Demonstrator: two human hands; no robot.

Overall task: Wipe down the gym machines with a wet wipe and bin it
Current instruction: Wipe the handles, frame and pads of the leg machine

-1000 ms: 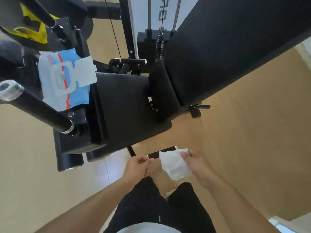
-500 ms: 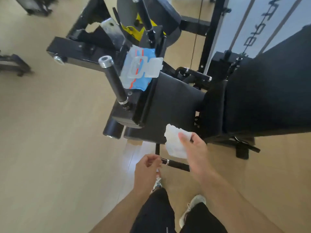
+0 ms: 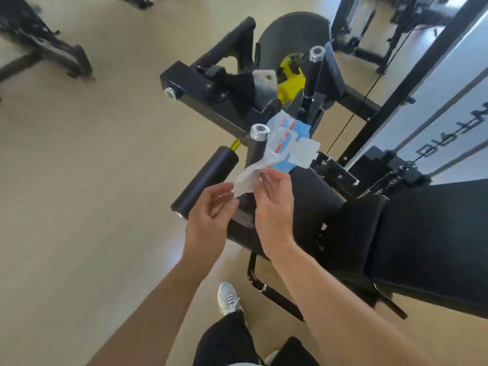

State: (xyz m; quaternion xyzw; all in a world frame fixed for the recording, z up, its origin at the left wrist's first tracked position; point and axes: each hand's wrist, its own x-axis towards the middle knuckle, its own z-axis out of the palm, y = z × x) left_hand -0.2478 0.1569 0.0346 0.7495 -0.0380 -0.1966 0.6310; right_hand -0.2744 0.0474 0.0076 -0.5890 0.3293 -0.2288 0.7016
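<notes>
Pale gym floor (image 3: 79, 180) fills the left of the frame; a black gym machine (image 3: 303, 207) fills the centre and right. At centre, the left hand (image 3: 208, 220) and right hand (image 3: 274, 204) both pinch a white wet wipe (image 3: 245, 180) in their fingers, just below the blue wipe pack (image 3: 285, 146) resting on the machine.

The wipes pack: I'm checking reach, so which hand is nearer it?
Right. The right hand is just below the wipes pack, fingertips almost at its edge; the left hand is lower and farther left.
</notes>
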